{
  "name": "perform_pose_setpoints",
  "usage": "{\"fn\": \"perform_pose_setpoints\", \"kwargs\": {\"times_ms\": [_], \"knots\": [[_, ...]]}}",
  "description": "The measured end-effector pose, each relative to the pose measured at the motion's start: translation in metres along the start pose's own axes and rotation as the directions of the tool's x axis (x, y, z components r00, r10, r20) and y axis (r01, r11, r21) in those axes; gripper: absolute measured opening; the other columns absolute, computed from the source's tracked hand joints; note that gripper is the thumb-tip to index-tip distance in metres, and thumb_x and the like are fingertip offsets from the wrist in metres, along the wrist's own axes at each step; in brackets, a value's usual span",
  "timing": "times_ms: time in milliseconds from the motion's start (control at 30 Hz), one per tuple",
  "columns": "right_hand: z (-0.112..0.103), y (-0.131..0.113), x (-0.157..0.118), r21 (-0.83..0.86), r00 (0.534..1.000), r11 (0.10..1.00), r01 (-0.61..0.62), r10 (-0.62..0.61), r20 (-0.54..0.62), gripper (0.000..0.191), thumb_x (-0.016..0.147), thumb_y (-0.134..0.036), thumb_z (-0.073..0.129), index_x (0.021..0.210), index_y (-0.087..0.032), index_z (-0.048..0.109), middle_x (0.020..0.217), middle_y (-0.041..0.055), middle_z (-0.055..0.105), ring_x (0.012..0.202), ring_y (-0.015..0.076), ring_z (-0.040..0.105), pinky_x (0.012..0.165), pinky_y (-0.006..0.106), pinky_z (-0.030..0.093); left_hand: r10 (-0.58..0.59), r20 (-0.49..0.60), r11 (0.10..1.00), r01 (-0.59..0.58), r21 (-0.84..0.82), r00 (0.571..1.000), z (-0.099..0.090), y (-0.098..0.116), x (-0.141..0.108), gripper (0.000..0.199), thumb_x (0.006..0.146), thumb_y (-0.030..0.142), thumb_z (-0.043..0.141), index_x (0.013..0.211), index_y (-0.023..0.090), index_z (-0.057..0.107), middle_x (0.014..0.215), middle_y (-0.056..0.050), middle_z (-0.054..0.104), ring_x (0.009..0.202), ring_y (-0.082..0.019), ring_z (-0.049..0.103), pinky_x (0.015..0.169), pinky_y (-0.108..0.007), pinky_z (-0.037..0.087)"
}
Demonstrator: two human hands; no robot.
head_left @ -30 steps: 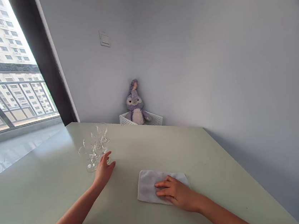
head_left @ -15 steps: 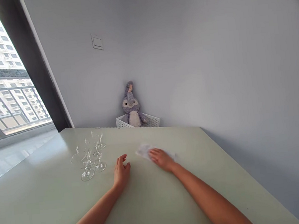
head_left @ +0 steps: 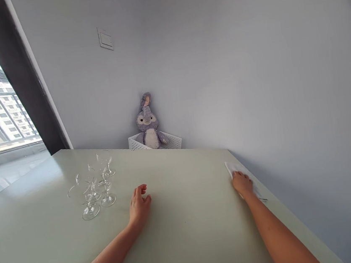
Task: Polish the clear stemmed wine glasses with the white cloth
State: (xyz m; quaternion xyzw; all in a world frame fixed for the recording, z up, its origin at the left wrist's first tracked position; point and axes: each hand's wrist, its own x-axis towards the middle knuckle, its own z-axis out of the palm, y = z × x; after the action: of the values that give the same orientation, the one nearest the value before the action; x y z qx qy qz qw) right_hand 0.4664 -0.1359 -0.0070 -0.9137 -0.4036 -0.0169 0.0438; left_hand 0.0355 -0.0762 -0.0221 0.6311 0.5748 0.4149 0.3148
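My right hand presses down on a white cloth at the table's right edge, its fingers bent over the cloth. Part of the cloth is hidden under the palm. My left hand rests on the pale green table with nothing in it, fingers loosely curled and thumb apart. To its left, several clear stemmed glasses stand upright in a close group. The nearest glass foot is a short way from the left hand, not touching it.
Behind the far table edge, a grey plush rabbit sits in a white perforated basket. A grey wall runs along the right side, carrying a light switch farther left. A window frame rises at the left.
My right hand has swept the cloth across the table to the right edge. My left hand keeps nearly the same place. The view has turned slightly right.
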Motion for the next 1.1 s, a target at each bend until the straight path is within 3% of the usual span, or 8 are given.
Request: {"fn": "perform_pose_setpoints", "kwargs": {"times_ms": [200, 400, 467, 533, 633, 733, 933, 1100], "knots": [[0.004, -0.131, -0.017, 0.064, 0.942, 0.943, 0.328, -0.331, 0.049, 0.049, 0.082, -0.012, 0.029, 0.129, -0.021, 0.043, 0.136, 0.0096, 0.038, 0.121, 0.0276, 0.035, 0.096, 0.042, 0.027, -0.013, 0.0, 0.999, 0.013, -0.031, 1.0, -0.002, 0.003, -0.002, 0.03, 0.07, 0.022, 0.046, 0.099, 0.023, 0.05, 0.106, -0.005, 0.054, 0.092, -0.019, 0.054, 0.075, -0.033, 0.041], [0.01, -0.282, -0.068, 0.17, 0.711, 0.712, 0.681, -0.699, 0.079, 0.042, 0.089, -0.025, 0.032, 0.128, -0.036, 0.04, 0.14, -0.005, 0.032, 0.127, 0.0202, 0.026, 0.101, 0.037, 0.019, 0.0, 0.0, 0.998, 0.0, -0.066, 1.0, -0.005, -0.003, 0.003, 0.029, 0.069, 0.025, 0.047, 0.098, 0.023, 0.051, 0.104, -0.005, 0.055, 0.093, -0.02, 0.054, 0.076, -0.033, 0.044], [0.011, -0.31, -0.076, 0.194, 0.642, 0.644, 0.74, -0.762, 0.085, 0.04, 0.091, -0.03, 0.026, 0.129, -0.038, 0.037, 0.142, -0.0085, 0.029, 0.128, 0.0172, 0.023, 0.103, 0.035, 0.016, 0.003, 0.023, 0.999, -0.001, -0.051, 1.0, -0.007, -0.006, 0.004, 0.029, 0.07, 0.027, 0.046, 0.098, 0.023, 0.051, 0.104, -0.005, 0.055, 0.095, -0.02, 0.054, 0.077, -0.034, 0.044], [0.01, -0.321, -0.071, 0.204, 0.614, 0.619, 0.759, -0.784, 0.092, 0.04, 0.093, -0.032, 0.022, 0.131, -0.036, 0.034, 0.143, -0.0086, 0.027, 0.129, 0.0154, 0.021, 0.103, 0.033, 0.015, 0.006, 0.034, 0.999, -0.005, -0.042, 0.999, -0.01, -0.008, 0.005, 0.029, 0.071, 0.029, 0.045, 0.099, 0.023, 0.05, 0.104, -0.005, 0.055, 0.095, -0.021, 0.054, 0.077, -0.034, 0.045], [0.005, -0.308, -0.043, 0.193, 0.65, 0.656, 0.729, -0.753, 0.106, 0.041, 0.092, -0.032, 0.024, 0.132, -0.032, 0.034, 0.143, -0.0056, 0.028, 0.129, 0.0152, 0.021, 0.103, 0.032, 0.017, 0.015, 0.018, 0.998, -0.014, -0.053, 1.0, -0.012, -0.01, 0.007, 0.028, 0.071, 0.031, 0.045, 0.097, 0.022, 0.05, 0.103, -0.006, 0.055, 0.096, -0.021, 0.055, 0.076, -0.033, 0.046], [-0.001, -0.266, -0.005, 0.16, 0.742, 0.747, 0.645, -0.663, 0.105, 0.042, 0.092, -0.028, 0.023, 0.132, -0.027, 0.035, 0.142, -0.0012, 0.029, 0.128, 0.0172, 0.022, 0.101, 0.034, 0.019, 0.012, 0.011, 0.998, -0.011, -0.056, 1.0, -0.013, -0.01, 0.008, 0.027, 0.072, 0.033, 0.045, 0.096, 0.022, 0.05, 0.102, -0.006, 0.056, 0.095, -0.021, 0.055, 0.075, -0.033, 0.047], [-0.006, -0.136, 0.045, 0.071, 0.922, 0.924, 0.375, -0.379, 0.073, 0.044, 0.091, -0.025, 0.021, 0.133, -0.02, 0.035, 0.141, 0.0071, 0.031, 0.126, 0.021, 0.029, 0.099, 0.037, 0.023, 0.019, 0.015, 0.999, -0.018, -0.041, 1.0, -0.014, -0.012, 0.009, 0.026, 0.073, 0.034, 0.044, 0.095, 0.022, 0.051, 0.101, -0.005, 0.057, 0.093, -0.02, 0.056, 0.074, -0.032, 0.047], [-0.002, -0.035, 0.048, 0.012, 0.984, 0.985, 0.175, -0.175, 0.031, 0.047, 0.089, -0.025, 0.019, 0.133, -0.019, 0.035, 0.14, 0.0091, 0.033, 0.126, 0.023, 0.031, 0.098, 0.039, 0.026, 0.001, 0.031, 0.999, 0.0, -0.035, 1.0, -0.014, -0.013, 0.008, 0.027, 0.073, 0.034, 0.045, 0.096, 0.023, 0.053, 0.1, -0.005, 0.056, 0.092, -0.02, 0.057, 0.073, -0.032, 0.047]]}}
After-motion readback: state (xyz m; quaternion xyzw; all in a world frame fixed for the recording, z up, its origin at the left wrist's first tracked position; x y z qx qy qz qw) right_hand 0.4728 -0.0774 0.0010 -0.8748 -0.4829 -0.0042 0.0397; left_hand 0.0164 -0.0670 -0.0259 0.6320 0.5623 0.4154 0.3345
